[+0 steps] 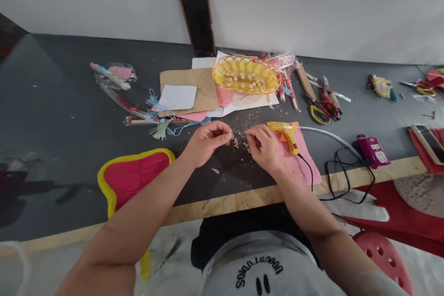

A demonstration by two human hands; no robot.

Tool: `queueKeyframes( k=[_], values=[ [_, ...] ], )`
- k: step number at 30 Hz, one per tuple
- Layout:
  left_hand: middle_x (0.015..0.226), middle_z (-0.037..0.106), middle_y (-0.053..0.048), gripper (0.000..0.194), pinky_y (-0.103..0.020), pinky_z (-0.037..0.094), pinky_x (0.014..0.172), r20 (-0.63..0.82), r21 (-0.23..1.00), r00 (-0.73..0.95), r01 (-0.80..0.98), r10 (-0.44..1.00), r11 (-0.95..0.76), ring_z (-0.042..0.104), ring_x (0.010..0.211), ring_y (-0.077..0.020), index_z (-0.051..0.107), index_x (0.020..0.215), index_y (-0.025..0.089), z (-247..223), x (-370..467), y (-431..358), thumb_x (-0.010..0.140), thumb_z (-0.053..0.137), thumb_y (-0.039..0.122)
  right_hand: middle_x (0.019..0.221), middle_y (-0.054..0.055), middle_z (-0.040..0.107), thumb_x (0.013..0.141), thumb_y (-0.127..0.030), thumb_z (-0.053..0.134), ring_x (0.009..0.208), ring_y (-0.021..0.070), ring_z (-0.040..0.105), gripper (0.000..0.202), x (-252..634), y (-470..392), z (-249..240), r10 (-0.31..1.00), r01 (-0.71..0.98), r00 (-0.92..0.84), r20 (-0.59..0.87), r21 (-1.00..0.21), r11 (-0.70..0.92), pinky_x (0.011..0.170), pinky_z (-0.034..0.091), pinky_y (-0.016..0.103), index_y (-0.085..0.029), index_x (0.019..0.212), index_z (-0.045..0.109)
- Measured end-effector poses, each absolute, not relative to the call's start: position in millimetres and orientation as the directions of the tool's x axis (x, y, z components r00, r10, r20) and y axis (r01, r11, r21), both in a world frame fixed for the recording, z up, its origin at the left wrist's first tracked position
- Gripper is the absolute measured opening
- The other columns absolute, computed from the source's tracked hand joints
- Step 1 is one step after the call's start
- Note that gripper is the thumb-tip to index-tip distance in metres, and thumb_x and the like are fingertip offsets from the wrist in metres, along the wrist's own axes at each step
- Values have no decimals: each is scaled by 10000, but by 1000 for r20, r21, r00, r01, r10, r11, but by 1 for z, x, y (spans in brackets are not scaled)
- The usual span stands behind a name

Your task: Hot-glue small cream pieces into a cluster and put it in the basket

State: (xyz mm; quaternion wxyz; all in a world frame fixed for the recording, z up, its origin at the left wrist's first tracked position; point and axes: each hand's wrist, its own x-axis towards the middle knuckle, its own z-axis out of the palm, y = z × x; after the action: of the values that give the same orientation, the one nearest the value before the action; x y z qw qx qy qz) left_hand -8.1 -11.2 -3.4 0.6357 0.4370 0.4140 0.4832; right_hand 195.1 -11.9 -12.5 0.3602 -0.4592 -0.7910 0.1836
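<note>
The dark grey table with a pale wooden near edge point(62, 101) is my work surface. On its near left lies a magenta panel with a thick yellow border point(137, 175), well apart from my fingers and partly behind my left forearm. The oval yellow woven basket point(255, 93) stands on the far side, directly beyond my hands; its long axis runs left to right. It holds small tan clusters point(243, 84).

A flat pink sheet point(307, 162) lies to the right, with a yellow glue gun point(292, 141) on it. The nozzle points left, toward my right hand point(247, 135); I cannot tell whether they touch. The glue gun is the main obstruction on that side.

My left hand point(231, 136) faces my right hand across a narrow gap. On each, thumb and forefinger are drawn close in a pinch posture. I cannot tell whether either pinch is clamped on anything.

The loose tan fragments point(236, 142) lie on the table in that gap, at and slightly near of my fingertips. The main pile is just beside the left fingertips, so my left hand is nearer; other pieces lie under the right fingers. The fragments are too small to show a long axis.
</note>
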Motion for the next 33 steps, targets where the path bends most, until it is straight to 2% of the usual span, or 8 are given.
queueKeyframes(
  k=[5, 10, 14, 18, 23, 28, 31, 33],
  values=[
    [753, 708, -19, 240, -254, 476, 642, -14, 962, 127, -268, 992, 48, 594, 650, -118, 724, 804, 176, 1, -12, -9, 693, 878, 322, 1081, 84, 685, 851, -36, 464, 1022, 197, 673, 329, 201, -8, -18, 841, 571, -332, 427, -618, 540, 911, 561, 339, -226, 972, 704],
    [730, 692, -2, 262, -241, 448, 621, 42, 978, -25, -203, 999, -46, 566, 628, -106, 697, 800, 184, 2, -18, 0, 684, 864, 348, 903, 40, 691, 855, -26, 459, 866, 187, 678, 281, 209, -5, -18, 771, 481, -169, 615, -631, 609, 799, 559, 356, -227, 818, 650],
    [749, 685, -13, 248, -249, 435, 625, 80, 992, 0, -95, 997, -79, 548, 647, -112, 678, 772, 180, 2, -15, 1, 713, 832, 365, 875, 36, 696, 876, -34, 462, 861, 190, 673, 267, 210, -5, -18, 726, 486, -106, 680, -602, 634, 782, 546, 361, -229, 836, 640],
    [762, 685, -22, 230, -256, 440, 632, 60, 997, 67, -54, 996, -56, 557, 665, -122, 685, 788, 177, 1, -11, -2, 733, 811, 361, 906, 42, 704, 888, -47, 454, 901, 199, 673, 263, 207, -4, -20, 766, 514, -137, 628, -616, 597, 810, 547, 372, -235, 899, 637],
    [755, 681, -18, 254, -266, 469, 667, 19, 996, 53, -93, 998, -14, 592, 693, -136, 678, 794, 178, 0, -10, -3, 707, 823, 368, 953, 66, 710, 912, -72, 453, 939, 206, 674, 242, 200, -3, -22, 807, 531, -179, 562, -636, 561, 827, 559, 365, -222, 986, 628],
    [766, 686, -19, 262, -268, 481, 659, 1, 1000, 75, -27, 997, 1, 597, 687, -139, 701, 827, 178, 4, -10, -6, 713, 820, 381, 1136, 136, 683, 982, -246, 537, 964, 228, 672, 153, 200, -20, 2, 852, 623, -319, 416, -585, 519, 840, 567, 389, -201, 1110, 607],
    [788, 702, -26, 248, -265, 489, 651, -16, 1000, 102, 12, 995, 15, 604, 683, -138, 713, 850, 181, 5, -10, -8, 733, 810, 377, 1059, 114, 697, 1011, -303, 524, 1035, 245, 666, 165, 222, -32, 23, 835, 658, -415, 361, -515, 549, 951, 527, 417, -215, 900, 608],
    [799, 714, -32, 246, -267, 500, 656, -29, 1000, 109, 14, 994, 27, 616, 685, -140, 715, 857, 182, 5, -11, -8, 739, 806, 379, 957, 88, 706, 1011, -306, 508, 947, 228, 676, 216, 248, -34, 31, 855, 688, -395, 337, -509, 518, 890, 535, 386, -224, 822, 572]
  ],
)
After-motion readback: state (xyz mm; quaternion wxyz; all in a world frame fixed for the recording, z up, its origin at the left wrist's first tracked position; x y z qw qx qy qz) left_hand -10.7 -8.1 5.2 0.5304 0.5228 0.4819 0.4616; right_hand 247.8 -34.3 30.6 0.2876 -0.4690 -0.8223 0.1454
